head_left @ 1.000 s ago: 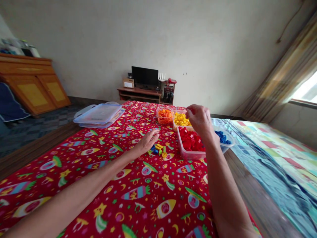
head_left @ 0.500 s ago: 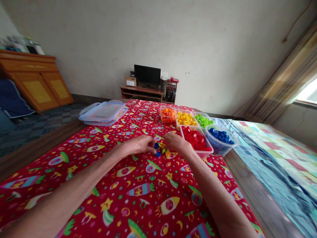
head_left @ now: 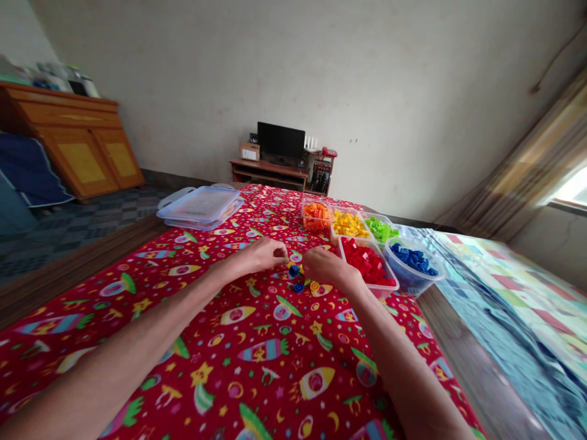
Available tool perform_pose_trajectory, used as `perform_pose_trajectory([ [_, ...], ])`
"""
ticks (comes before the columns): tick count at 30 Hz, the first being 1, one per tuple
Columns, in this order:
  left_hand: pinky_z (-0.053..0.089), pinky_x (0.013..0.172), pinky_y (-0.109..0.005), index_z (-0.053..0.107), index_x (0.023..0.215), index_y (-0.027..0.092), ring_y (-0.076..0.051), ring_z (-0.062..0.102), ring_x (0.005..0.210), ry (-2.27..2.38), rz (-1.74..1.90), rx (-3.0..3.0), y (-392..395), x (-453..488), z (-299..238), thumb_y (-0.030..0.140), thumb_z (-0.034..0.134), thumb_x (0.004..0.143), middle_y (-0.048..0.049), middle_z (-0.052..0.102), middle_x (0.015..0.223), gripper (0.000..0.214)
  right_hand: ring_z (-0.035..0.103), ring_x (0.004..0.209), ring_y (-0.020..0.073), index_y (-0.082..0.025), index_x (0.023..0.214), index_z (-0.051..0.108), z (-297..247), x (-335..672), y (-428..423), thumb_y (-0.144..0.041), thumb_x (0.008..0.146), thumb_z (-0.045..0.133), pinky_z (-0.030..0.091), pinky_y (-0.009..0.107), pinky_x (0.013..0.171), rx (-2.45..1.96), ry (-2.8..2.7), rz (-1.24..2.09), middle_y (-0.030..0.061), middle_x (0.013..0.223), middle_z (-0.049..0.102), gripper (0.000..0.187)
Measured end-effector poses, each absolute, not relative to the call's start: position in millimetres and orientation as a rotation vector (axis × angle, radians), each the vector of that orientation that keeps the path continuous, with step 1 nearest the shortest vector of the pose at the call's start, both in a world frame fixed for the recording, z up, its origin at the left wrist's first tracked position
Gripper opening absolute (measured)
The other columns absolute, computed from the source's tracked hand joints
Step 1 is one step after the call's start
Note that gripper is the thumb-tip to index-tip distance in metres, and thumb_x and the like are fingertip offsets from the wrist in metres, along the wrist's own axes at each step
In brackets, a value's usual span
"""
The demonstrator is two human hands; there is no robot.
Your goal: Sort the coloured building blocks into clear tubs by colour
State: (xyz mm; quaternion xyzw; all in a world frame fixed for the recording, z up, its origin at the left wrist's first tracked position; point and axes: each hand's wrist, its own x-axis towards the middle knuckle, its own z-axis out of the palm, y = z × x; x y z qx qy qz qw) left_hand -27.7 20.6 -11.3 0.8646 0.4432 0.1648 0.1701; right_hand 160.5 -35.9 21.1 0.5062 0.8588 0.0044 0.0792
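Observation:
My left hand (head_left: 266,253) and my right hand (head_left: 323,266) rest close together on the red patterned cloth (head_left: 238,330), fingers curled around a small pile of loose toy bricks (head_left: 300,278) in blue, yellow and orange. Both hands pinch at pieces of that pile; what each one holds is too small to name. Just right of my right hand stands a clear tub of red bricks (head_left: 367,260).
Behind the red tub sit tubs of orange bricks (head_left: 316,215), yellow bricks (head_left: 349,224) and green bricks (head_left: 381,229), and a round tub of blue bricks (head_left: 413,260). Stacked clear lids (head_left: 199,206) lie at the far left. A patchwork cover (head_left: 518,293) lies right.
My right hand came down from above the tubs to the loose pile. My left hand closed from flat into a pinch. The camera view shifted slightly.

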Motion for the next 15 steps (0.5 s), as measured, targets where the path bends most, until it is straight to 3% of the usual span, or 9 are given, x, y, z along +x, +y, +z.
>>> perform_pose_trajectory([
  [7,0.045,0.06,-0.025,0.067,0.075,0.018,-0.019,0.064,0.067,1.236,0.591,2.397,25.6,-27.6,-19.4,0.046,0.058,0.075,-0.0042,0.071,0.071,0.03,0.067,0.091,0.0224,-0.01,0.099,0.069,-0.5,146.8,-32.3,-0.01,0.085,0.049,0.049,0.03,0.077,1.467,2.663,-0.106,0.0152,0.098,0.07,0.025],
  [13,0.047,0.063,-0.026,0.067,0.079,0.017,-0.018,0.063,0.067,1.187,0.722,2.371,20.8,-25.1,-13.3,0.052,0.058,0.077,-0.0042,0.07,0.073,0.036,0.065,0.08,0.017,-0.011,0.084,0.071,11.8,158.7,-24.7,-0.007,0.08,0.053,0.047,0.025,0.072,1.755,2.884,-0.297,0.0093,0.083,0.071,0.019],
  [15,0.047,0.065,-0.027,0.067,0.082,0.017,-0.018,0.063,0.07,1.168,0.826,2.347,16.7,-22.1,-7.6,0.051,0.058,0.077,-0.0047,0.071,0.077,0.035,0.065,0.072,0.0147,-0.011,0.082,0.07,13.5,160.0,-19.6,-0.01,0.081,0.054,0.048,0.023,0.066,1.875,2.93,-0.598,0.0056,0.074,0.07,0.016],
])
